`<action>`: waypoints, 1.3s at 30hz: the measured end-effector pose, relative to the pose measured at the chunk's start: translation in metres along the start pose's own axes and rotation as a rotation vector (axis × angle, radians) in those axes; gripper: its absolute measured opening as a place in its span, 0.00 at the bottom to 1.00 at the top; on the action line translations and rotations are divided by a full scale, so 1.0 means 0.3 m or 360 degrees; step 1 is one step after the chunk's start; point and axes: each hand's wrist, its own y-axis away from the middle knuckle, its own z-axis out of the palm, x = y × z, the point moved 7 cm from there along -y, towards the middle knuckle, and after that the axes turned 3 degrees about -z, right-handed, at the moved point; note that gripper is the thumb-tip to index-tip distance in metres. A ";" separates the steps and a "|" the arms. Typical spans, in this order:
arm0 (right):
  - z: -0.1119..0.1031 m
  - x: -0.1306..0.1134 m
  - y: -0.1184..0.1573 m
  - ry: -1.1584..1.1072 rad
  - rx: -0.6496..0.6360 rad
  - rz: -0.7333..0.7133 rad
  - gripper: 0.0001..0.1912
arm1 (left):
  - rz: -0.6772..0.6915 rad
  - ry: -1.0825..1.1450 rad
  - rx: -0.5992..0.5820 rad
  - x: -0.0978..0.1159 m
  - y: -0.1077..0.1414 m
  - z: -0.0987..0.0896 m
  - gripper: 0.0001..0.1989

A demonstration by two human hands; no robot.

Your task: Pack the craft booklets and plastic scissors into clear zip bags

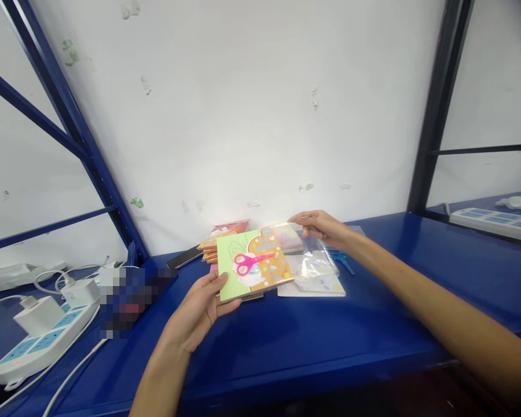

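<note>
My left hand grips the lower left corner of a green and orange paper booklet, thumb on top. Pink scissors lie on the booklet's face. My right hand pinches the upper edge of a clear plastic bag, which hangs at the booklet's right side. Whether the booklet is partly inside the bag, I cannot tell. Behind the booklet is a pile of orange packets. White papers lie beneath the bag, and blue scissors rest to their right.
The blue table meets a white wall. On the left are a power strip with plugs and cables, a blurred-out item, and a dark phone-like object. Another power strip is at the far right, beyond a dark post.
</note>
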 end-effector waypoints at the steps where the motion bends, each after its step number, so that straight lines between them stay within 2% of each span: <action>1: -0.019 0.002 -0.004 -0.0026 0.0035 -0.0007 0.13 | 0.0009 0.0034 0.0013 0.004 -0.002 -0.009 0.14; 5: -0.109 0.027 -0.013 -0.0126 0.0205 0.0034 0.10 | 0.0049 0.0171 0.0069 0.016 -0.021 -0.045 0.12; 9: -0.210 0.100 -0.028 -0.0127 0.0444 0.0148 0.09 | 0.0055 0.0264 0.0129 0.023 -0.034 -0.070 0.11; 11: -0.237 0.139 -0.038 -0.0094 0.0515 0.0176 0.07 | 0.0056 0.0275 0.0142 0.029 -0.030 -0.072 0.10; 14: -0.233 0.183 -0.046 -0.0003 0.0491 0.0234 0.08 | 0.0047 0.0275 0.0152 0.040 -0.016 -0.069 0.10; 17: -0.200 0.199 -0.038 0.0187 0.0387 0.0296 0.14 | 0.0053 0.0263 0.0134 0.052 -0.001 -0.063 0.10; 20: -0.185 0.182 -0.023 0.0502 0.0409 0.0277 0.25 | 0.0051 0.0280 0.0122 0.060 0.007 -0.066 0.09; 22: -0.179 0.144 -0.017 0.0726 0.0493 0.0151 0.27 | 0.0053 0.0303 0.0133 0.063 0.009 -0.074 0.08; 24: -0.153 0.096 -0.013 0.0903 0.0522 -0.0024 0.21 | 0.0067 0.0306 0.0137 0.067 0.009 -0.082 0.08; 27: -0.062 0.037 -0.002 0.1048 0.0386 -0.0230 0.10 | 0.0106 0.0288 0.0111 0.075 0.008 -0.088 0.08; 29: 0.037 0.006 0.015 0.1072 0.0170 -0.0370 0.13 | 0.0126 0.0276 0.0081 0.078 0.008 -0.088 0.09; 31: 0.150 -0.010 0.042 0.0951 -0.0139 -0.0449 0.22 | 0.0130 0.0256 0.0030 0.077 0.008 -0.081 0.10; 34: 0.276 0.005 0.086 0.0500 -0.0532 -0.0224 0.34 | 0.0116 0.0216 -0.0063 0.068 0.009 -0.061 0.10; 36: 0.316 0.010 0.108 0.0290 -0.0650 -0.0091 0.32 | 0.0107 0.0177 -0.0106 0.059 0.010 -0.046 0.12; 39: 0.316 -0.003 0.117 0.0160 -0.0635 -0.0050 0.24 | 0.0114 0.0043 -0.0113 0.044 0.007 -0.027 0.16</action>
